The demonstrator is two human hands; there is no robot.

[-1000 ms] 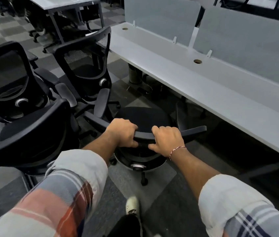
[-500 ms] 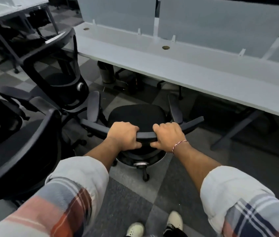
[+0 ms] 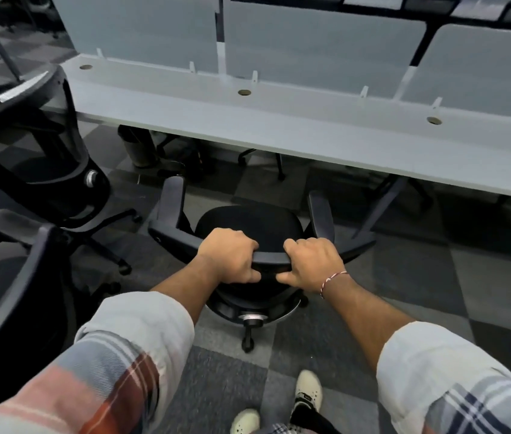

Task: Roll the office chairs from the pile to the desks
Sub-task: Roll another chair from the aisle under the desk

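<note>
The floor (image 3: 404, 277) is carpet, a checker of dark and lighter grey squares. A long pale grey surface (image 3: 310, 133) runs from far left to near right, with round cable holes (image 3: 244, 92) along its back edge. Frosted grey panels (image 3: 320, 42) stand upright behind it. A bin (image 3: 136, 150) stands under its left end; a slanted leg (image 3: 382, 205) shows at right.

No text, label, brand, number or sign could be read, neither on the chair (image 3: 249, 222) nor on the table (image 3: 310, 133).
</note>
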